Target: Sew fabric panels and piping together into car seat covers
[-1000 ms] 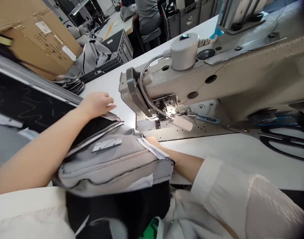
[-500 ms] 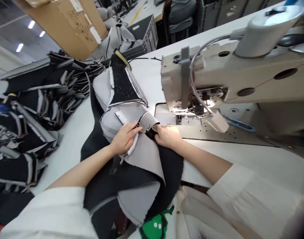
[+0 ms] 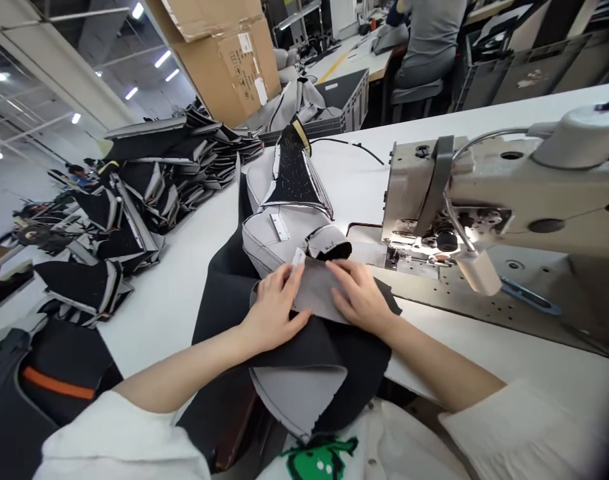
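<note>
A: Where to look first?
B: At the grey flap (image 3: 317,288), lying between both hands, on top of the black fabric (image 3: 224,293). Take that flap as the dial's centre, with twelve at the top of the view.

A: And the left hand (image 3: 272,310)?
B: Between eight and nine o'clock, palm down, with fingers close together and thumb well apart, resting on the flap. Just ahead of the fingertips, see a white strip (image 3: 298,256); no telling from here about a pinch on it.

A: Why so flat?
B: Probably to press the layer smooth and stop any sliding, judging by such broad contact.

A: And the right hand (image 3: 364,297)?
B: At three, with fingers parted and bent, touching the flap with the tips. Perhaps to hold the opposite side level. Impossible to see underneath.

A: What about the light-grey cover (image 3: 262,241)?
B: Towards eleven, laid out on the bench (image 3: 159,293), presumably to leave room for both hands.

A: And the sewing machine (image 3: 524,200)?
B: Towards two, near the right hand yet apart from it. Notice blue snips (image 3: 532,295) at three, likely put there for easy reach.

A: Anything farther out?
B: Between ten and eleven, a stack of black-and-grey pieces (image 3: 184,157), apparently kept clear of the working spot.
</note>
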{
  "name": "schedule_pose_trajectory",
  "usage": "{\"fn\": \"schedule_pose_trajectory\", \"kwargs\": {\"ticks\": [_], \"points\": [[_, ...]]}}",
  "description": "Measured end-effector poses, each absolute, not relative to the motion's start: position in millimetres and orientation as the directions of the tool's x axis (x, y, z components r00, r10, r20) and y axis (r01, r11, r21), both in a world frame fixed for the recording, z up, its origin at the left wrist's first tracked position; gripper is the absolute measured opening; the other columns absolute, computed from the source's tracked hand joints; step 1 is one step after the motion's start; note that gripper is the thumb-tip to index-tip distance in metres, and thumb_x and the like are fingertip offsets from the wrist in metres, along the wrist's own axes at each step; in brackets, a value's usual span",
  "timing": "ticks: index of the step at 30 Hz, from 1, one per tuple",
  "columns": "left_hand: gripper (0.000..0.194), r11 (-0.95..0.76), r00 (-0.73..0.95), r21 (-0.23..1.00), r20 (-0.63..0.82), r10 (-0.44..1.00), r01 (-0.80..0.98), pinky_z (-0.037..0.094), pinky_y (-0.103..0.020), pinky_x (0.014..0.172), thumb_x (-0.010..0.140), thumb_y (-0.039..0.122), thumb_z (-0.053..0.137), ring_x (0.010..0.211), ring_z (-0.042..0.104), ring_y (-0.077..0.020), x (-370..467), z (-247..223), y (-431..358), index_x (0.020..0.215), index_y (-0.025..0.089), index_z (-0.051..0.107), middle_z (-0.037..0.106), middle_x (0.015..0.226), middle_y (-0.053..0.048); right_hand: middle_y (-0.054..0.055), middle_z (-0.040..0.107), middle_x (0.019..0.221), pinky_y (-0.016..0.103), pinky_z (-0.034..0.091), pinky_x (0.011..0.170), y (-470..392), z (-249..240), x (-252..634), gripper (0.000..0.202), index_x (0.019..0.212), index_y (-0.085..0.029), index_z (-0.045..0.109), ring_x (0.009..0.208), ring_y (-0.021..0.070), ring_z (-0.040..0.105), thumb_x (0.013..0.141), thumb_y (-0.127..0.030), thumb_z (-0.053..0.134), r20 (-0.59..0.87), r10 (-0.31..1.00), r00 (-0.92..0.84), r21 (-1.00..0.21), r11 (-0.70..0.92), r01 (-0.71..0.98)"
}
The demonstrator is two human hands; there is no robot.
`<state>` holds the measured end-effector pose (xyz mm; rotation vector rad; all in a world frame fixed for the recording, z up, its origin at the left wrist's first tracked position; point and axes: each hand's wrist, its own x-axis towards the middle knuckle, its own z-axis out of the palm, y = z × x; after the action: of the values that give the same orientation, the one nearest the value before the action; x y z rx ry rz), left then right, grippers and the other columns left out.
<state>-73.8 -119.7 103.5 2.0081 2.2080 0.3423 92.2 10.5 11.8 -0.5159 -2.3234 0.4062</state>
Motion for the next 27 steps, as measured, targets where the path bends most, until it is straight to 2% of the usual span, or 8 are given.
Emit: {"fn": "schedule_pose_trajectory", "kwargs": {"ticks": [5,10,13,15,18,21,24,27], "points": [[0.061,0.125,-0.216,0.668,0.055,0.975,0.733,0.037,-0.045,0.102,0.08,0.036,0.057,0.118,0.047,-0.0269,-119.0,69.8,-103.4,0.135,0.019,0.038,0.04,0.136,-0.015,0.017,0.042,0.136,0.046,0.038,0.102,8.3,19.0,78.6,0.052,0.139,-0.015,0.037,0.126,0.0279,0.04,0.091,-0.036,0.041,0.307,0.655,-0.69,-0.659,0.67,0.342],[0.061,0.197,-0.135,0.885,-0.154,0.979,0.421,0.045,-0.039,0.093,0.074,0.038,0.065,0.112,0.052,-0.0246,-144.2,75.7,-73.9,0.128,0.019,0.046,0.049,0.129,-0.013,0.006,0.063,0.08,0.028,0.048,0.056,22.7,47.7,60.9,0.042,0.127,-0.016,0.05,0.059,0.0142,0.056,0.091,-0.033,0.04,-0.081,0.607,-0.791,-0.907,0.284,0.31],[0.063,0.227,-0.012,0.931,-0.233,0.972,0.285,0.047,-0.036,0.089,0.071,0.041,0.068,0.111,0.054,-0.0248,-155.8,77.9,-59.3,0.126,0.018,0.049,0.055,0.123,-0.013,-0.003,0.055,0.064,0.023,0.043,0.048,0.0,42.1,47.1,0.039,0.126,-0.019,0.05,0.047,0.0105,0.048,0.089,-0.027,0.039,-0.023,0.462,-0.886,-0.978,0.173,0.116],[0.062,0.214,0.031,0.931,-0.233,0.972,0.297,0.047,-0.036,0.088,0.07,0.042,0.069,0.109,0.056,-0.0244,-162.7,78.7,-45.9,0.123,0.016,0.051,0.059,0.117,-0.012,-0.001,0.056,0.068,0.027,0.048,0.06,-21.8,28.1,32.3,0.039,0.124,-0.017,0.05,0.057,0.0127,0.053,0.088,-0.021,0.038,0.151,0.544,-0.825,-0.942,0.333,0.048],[0.058,0.218,0.014,0.783,-0.278,0.961,0.582,0.05,-0.033,0.084,0.072,0.038,0.064,0.103,0.059,-0.0219,-168.0,84.1,-14.9,0.125,0.015,0.05,0.061,0.116,-0.012,0.011,0.061,0.094,0.038,0.049,0.079,-43.6,8.1,0.9,0.05,0.135,-0.013,0.043,0.083,0.0208,0.058,0.085,-0.016,0.04,0.393,0.426,-0.815,-0.67,0.74,0.064],[0.046,0.245,-0.119,0.375,-0.328,0.937,0.894,0.051,-0.035,0.079,0.068,0.028,0.066,0.095,0.063,-0.0248,-167.7,93.2,23.0,0.111,0.013,0.06,0.064,0.106,-0.014,0.022,0.052,0.121,0.043,0.046,0.085,-43.8,-0.6,-30.8,0.058,0.14,-0.007,0.036,0.098,0.0266,0.055,0.082,-0.014,0.043,0.41,0.274,-0.87,-0.422,0.903,0.086],[0.029,0.285,-0.222,0.178,-0.306,0.926,0.942,0.049,-0.044,0.08,0.056,0.015,0.071,0.093,0.062,-0.0346,-170.2,101.7,53.7,0.084,0.01,0.067,0.066,0.093,-0.02,0.02,0.041,0.139,0.041,0.046,0.089,-29.9,-1.9,-47.4,0.055,0.134,-0.011,0.045,0.105,0.0257,0.054,0.08,-0.014,0.048,0.453,0.301,-0.839,-0.487,0.872,0.049],[0.023,0.295,-0.254,0.117,-0.282,0.925,0.948,0.048,-0.047,0.079,0.053,0.013,0.071,0.09,0.063,-0.0366,-177.8,108.2,70.0,0.076,0.012,0.067,0.068,0.082,-0.018,0.008,0.057,0.125,0.033,0.044,0.095,-11.8,-1.7,-46.5,0.038,0.112,-0.018,0.062,0.107,0.0187,0.055,0.08,-0.009,0.044,0.497,0.45,-0.742,-0.652,0.758,0.023]]}}
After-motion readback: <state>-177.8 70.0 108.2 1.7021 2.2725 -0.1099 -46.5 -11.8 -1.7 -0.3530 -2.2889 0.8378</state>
